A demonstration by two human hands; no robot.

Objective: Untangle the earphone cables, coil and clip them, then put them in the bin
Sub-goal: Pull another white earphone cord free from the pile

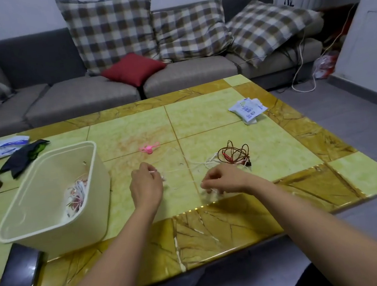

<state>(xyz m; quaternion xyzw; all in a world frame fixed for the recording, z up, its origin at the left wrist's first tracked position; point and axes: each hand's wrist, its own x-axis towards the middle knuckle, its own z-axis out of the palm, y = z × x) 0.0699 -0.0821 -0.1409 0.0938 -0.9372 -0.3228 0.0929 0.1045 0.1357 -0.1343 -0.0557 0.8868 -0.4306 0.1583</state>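
- Two grips are working low over the worktop (240, 220): the left grip (146, 184) is pinching a thin white earphone cable (205, 163), and the right grip (223, 181) is curling its fingers round white strands.
- Just left of them, a cream bin (75, 234) is holding coiled white and pink cables (76, 193).
- Beyond the right grip, a red-brown cable (233, 152) is lying looped, touching the white one.
- Farther back, a pink clip (149, 148) is lying alone.

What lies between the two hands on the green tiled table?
In the head view, a thin white earphone cable runs from the left hand toward the right hand.
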